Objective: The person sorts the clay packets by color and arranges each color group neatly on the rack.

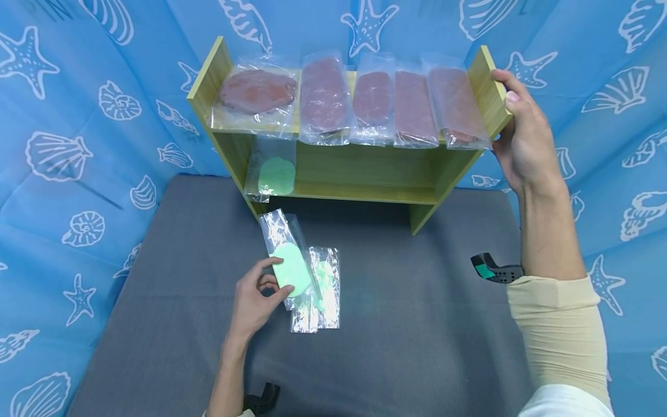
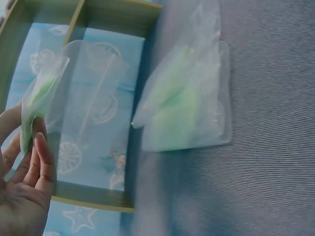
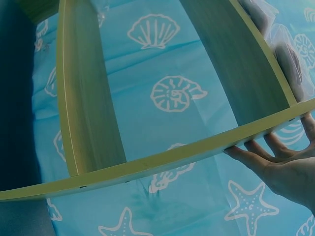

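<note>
In the head view, my left hand (image 1: 255, 301) pinches a clear plastic bag with a flat, rounded light-green piece (image 1: 292, 269) inside. The held bag (image 2: 42, 96) stands tilted between thumb and fingers in the left wrist view. Beneath it on the table, more clear bags with green pieces (image 1: 327, 284) overlap each other. My right hand (image 1: 531, 136) grips the right side panel of a small wooden shelf (image 1: 490, 87), high up near its top. Its fingers (image 3: 268, 157) lie along the panel's outer face in the right wrist view.
Several bagged reddish-brown flat pieces (image 1: 325, 95) line the upper shelf board. One bagged green piece (image 1: 277, 175) leans at the left of the lower board (image 1: 359, 192). The shelf stands at the back of a grey table (image 1: 406, 347), before a blue shell-print curtain (image 1: 104, 191).
</note>
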The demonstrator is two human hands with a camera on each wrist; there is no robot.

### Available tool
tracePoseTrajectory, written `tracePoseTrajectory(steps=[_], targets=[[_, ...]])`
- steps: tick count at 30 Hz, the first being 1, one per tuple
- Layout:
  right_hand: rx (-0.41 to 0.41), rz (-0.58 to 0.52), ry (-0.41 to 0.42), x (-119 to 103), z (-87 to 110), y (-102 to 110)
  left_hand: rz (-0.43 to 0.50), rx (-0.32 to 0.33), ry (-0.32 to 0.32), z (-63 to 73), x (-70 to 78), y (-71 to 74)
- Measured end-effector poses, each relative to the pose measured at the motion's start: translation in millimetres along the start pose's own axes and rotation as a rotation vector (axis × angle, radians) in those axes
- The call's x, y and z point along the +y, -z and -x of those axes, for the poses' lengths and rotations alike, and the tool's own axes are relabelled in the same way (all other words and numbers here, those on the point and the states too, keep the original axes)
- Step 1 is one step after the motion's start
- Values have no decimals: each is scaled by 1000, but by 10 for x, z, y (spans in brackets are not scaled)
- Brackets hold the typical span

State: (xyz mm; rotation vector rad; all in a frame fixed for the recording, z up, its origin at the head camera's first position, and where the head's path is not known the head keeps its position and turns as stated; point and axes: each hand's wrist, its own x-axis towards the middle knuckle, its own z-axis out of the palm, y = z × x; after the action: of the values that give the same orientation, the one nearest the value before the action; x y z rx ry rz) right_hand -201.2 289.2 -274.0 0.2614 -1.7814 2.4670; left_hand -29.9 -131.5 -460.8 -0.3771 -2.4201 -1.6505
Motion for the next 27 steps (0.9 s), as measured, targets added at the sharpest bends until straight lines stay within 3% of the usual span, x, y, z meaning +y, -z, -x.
tracePoseTrajectory(steps=[8,20,27], targets=[[3,-9,-6,6,-18,-19,56,-15,-30,-39,112,87],[-3,-8,-6,25,-27,-40,40,80,-101,-128,259,200],[15,-46,11,28,-14,-18,-12,109,-111,-282,59,124]])
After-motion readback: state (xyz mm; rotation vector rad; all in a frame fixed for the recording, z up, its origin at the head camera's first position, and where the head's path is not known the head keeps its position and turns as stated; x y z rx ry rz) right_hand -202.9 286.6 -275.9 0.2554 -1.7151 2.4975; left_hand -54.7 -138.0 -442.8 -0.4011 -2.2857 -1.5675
